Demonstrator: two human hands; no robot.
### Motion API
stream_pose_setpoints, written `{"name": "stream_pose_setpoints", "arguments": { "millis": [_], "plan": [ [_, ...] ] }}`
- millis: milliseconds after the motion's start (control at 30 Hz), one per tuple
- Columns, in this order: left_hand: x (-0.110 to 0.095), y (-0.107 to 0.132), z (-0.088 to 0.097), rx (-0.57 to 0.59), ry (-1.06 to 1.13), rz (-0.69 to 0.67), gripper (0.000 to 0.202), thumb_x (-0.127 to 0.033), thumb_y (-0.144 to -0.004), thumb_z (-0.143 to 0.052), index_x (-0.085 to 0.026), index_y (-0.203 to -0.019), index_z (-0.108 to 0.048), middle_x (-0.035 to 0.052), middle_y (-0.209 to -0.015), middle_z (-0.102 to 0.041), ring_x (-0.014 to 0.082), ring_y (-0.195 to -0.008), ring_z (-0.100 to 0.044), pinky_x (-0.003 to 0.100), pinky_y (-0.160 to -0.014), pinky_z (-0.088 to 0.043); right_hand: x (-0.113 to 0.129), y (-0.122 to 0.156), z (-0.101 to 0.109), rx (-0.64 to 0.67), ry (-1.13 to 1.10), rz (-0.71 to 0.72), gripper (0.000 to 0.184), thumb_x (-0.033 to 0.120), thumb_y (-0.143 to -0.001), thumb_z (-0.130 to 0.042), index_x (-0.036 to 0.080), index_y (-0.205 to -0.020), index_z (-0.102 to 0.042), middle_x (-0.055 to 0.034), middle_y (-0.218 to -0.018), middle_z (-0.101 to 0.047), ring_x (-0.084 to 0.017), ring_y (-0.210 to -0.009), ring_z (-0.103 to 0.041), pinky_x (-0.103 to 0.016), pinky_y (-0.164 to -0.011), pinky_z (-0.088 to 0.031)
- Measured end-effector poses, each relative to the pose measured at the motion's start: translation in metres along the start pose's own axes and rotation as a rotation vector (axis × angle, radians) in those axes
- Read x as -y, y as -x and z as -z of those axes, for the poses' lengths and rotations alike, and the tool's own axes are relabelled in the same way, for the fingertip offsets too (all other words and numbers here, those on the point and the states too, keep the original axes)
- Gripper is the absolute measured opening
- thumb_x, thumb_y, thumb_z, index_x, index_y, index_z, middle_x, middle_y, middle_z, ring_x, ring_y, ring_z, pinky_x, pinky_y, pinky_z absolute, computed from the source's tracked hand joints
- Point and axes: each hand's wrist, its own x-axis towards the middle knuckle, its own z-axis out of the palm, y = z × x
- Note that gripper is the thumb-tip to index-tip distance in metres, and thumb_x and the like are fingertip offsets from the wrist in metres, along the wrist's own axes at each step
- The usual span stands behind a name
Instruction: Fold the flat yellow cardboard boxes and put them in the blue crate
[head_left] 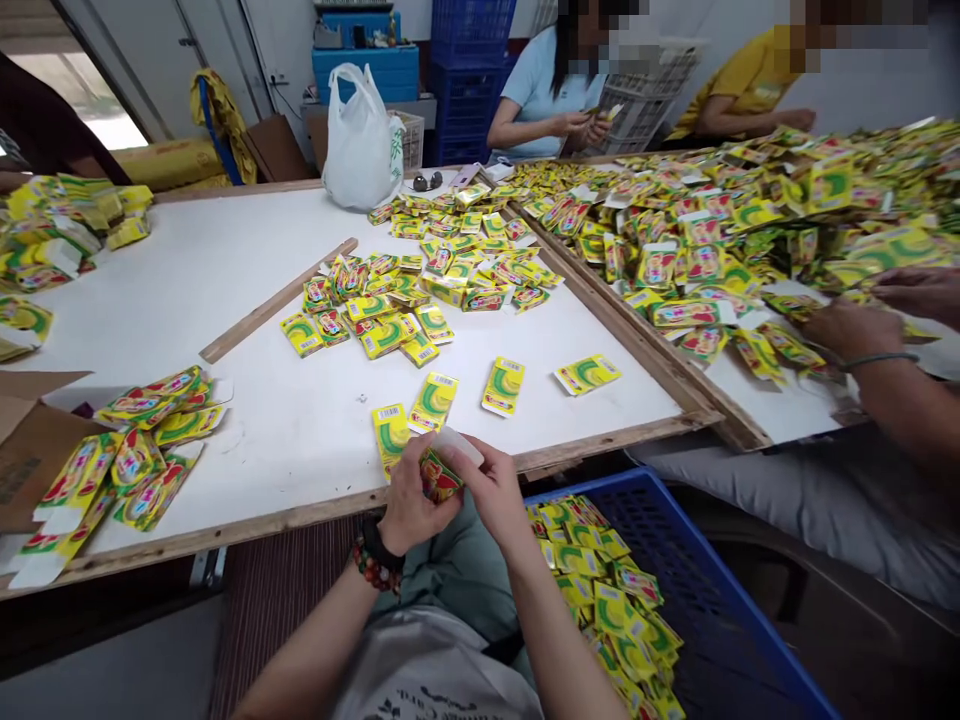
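Low over the table's front edge, my left hand (416, 500) is closed around a small yellow, green and red printed carton (439, 478). My right hand (491, 490) pinches the same carton at its white end flap (459, 444). Just beyond my hands, two flat yellow cartons lie close together: one carton (390, 437) at the left and another carton (435, 402) partly behind my fingers. Farther right lie a single carton (502, 386) and one more carton (589, 375). What the held carton contains is hidden.
Several cartons (382, 335) are heaped mid-table, others (142, 450) at left by a cardboard box (30, 450). A wooden strip (622, 320) divides off a big carton pile. A blue basket (720, 590) of cartons stands beside my lap. A co-worker's hands (855, 325) work at right. A plastic bag (360, 145) stands behind.
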Motion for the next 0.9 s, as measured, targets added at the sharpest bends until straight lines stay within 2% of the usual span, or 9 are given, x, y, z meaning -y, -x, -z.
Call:
{"name": "stream_pose_setpoints", "arguments": {
  "millis": [100, 167, 333, 433, 567, 667, 733, 800, 900],
  "plan": [
    [0.002, -0.001, 0.003, -0.011, 0.06, -0.081, 0.062, -0.017, -0.07, -0.056, -0.022, -0.127, -0.033, 0.0092, -0.111, -0.054, 0.0231, -0.103, -0.057, 0.04, -0.089, -0.049, -0.01, 0.0, -0.005, 0.009, -0.08, -0.029, 0.046, 0.042, -0.076, -0.068, 0.016, -0.113, -0.068, -0.0056, -0.111, -0.07, -0.023, -0.097, -0.066, -0.034, -0.086, -0.054],
    [0.002, -0.002, 0.005, -0.004, 0.094, -0.112, 0.056, -0.017, -0.071, -0.055, -0.023, -0.122, -0.034, 0.0076, -0.106, -0.053, 0.0212, -0.097, -0.057, 0.037, -0.084, -0.05, -0.012, 0.006, -0.006, -0.024, 0.004, 0.02, 0.046, 0.041, -0.08, -0.064, 0.019, -0.121, -0.065, -0.005, -0.12, -0.066, -0.024, -0.103, -0.065, -0.036, -0.089, -0.053],
    [0.004, -0.001, 0.002, 0.049, 0.03, -0.01, 0.056, -0.023, -0.072, -0.056, -0.02, -0.121, -0.03, 0.0085, -0.105, -0.052, 0.0214, -0.091, -0.059, 0.037, -0.078, -0.05, -0.007, 0.016, 0.001, -0.007, 0.435, 0.333, 0.038, 0.036, -0.087, -0.058, 0.021, -0.122, -0.064, -0.0069, -0.112, -0.069, -0.021, -0.094, -0.068, -0.031, -0.084, -0.054],
    [0.004, 0.0, 0.0, 0.063, 0.001, 0.025, 0.059, -0.025, -0.075, -0.055, -0.018, -0.126, -0.027, 0.0123, -0.113, -0.05, 0.0241, -0.099, -0.059, 0.038, -0.08, -0.049, -0.006, 0.015, 0.003, -0.039, 0.521, 0.487, 0.035, 0.033, -0.086, -0.06, 0.018, -0.116, -0.068, -0.0089, -0.11, -0.07, -0.021, -0.094, -0.069, -0.028, -0.083, -0.054],
    [0.001, 0.0, 0.003, 0.039, 0.043, -0.002, 0.059, -0.03, -0.076, -0.06, -0.02, -0.125, -0.031, 0.0099, -0.111, -0.054, 0.0212, -0.095, -0.06, 0.034, -0.078, -0.05, -0.007, 0.012, -0.002, -0.182, 0.392, 0.3, 0.038, 0.036, -0.084, -0.061, 0.012, -0.113, -0.069, -0.0095, -0.094, -0.074, -0.019, -0.073, -0.07, -0.028, -0.066, -0.056],
    [-0.001, 0.002, 0.005, -0.046, 0.075, -0.012, 0.051, -0.03, -0.074, -0.065, -0.022, -0.116, -0.036, 0.0047, -0.099, -0.055, 0.0167, -0.083, -0.06, 0.03, -0.072, -0.05, -0.006, 0.013, -0.008, -0.194, 0.257, 0.195, 0.036, 0.036, -0.084, -0.062, 0.013, -0.111, -0.07, -0.0076, -0.092, -0.074, -0.019, -0.074, -0.069, -0.029, -0.065, -0.057],
    [0.0, 0.005, 0.004, -0.086, 0.106, 0.004, 0.048, -0.032, -0.073, -0.066, -0.022, -0.11, -0.038, 0.004, -0.095, -0.053, 0.0168, -0.081, -0.058, 0.03, -0.07, -0.05, -0.004, 0.016, -0.011, -0.136, 0.282, 0.308, 0.027, 0.029, -0.087, -0.058, 0.018, -0.107, -0.072, -0.0064, -0.095, -0.073, -0.018, -0.082, -0.069, -0.028, -0.073, -0.057],
    [0.001, 0.007, 0.004, -0.11, 0.139, 0.007, 0.048, -0.033, -0.073, -0.065, -0.021, -0.111, -0.037, 0.0062, -0.098, -0.051, 0.0191, -0.085, -0.057, 0.034, -0.073, -0.051, -0.002, 0.019, -0.015, -0.08, 0.405, 0.517, 0.026, 0.023, -0.088, -0.057, 0.02, -0.109, -0.071, -0.007, -0.102, -0.072, -0.017, -0.091, -0.068, -0.028, -0.08, -0.056],
    [0.003, 0.007, 0.005, -0.047, 0.153, 0.027, 0.055, -0.033, -0.076, -0.061, -0.02, -0.122, -0.034, 0.0116, -0.11, -0.05, 0.0234, -0.096, -0.057, 0.039, -0.081, -0.051, -0.004, 0.025, -0.017, -0.039, 0.598, 0.747, 0.032, 0.022, -0.085, -0.062, 0.019, -0.116, -0.068, -0.0115, -0.114, -0.068, -0.02, -0.102, -0.066, -0.029, -0.086, -0.055]
  ]
}}
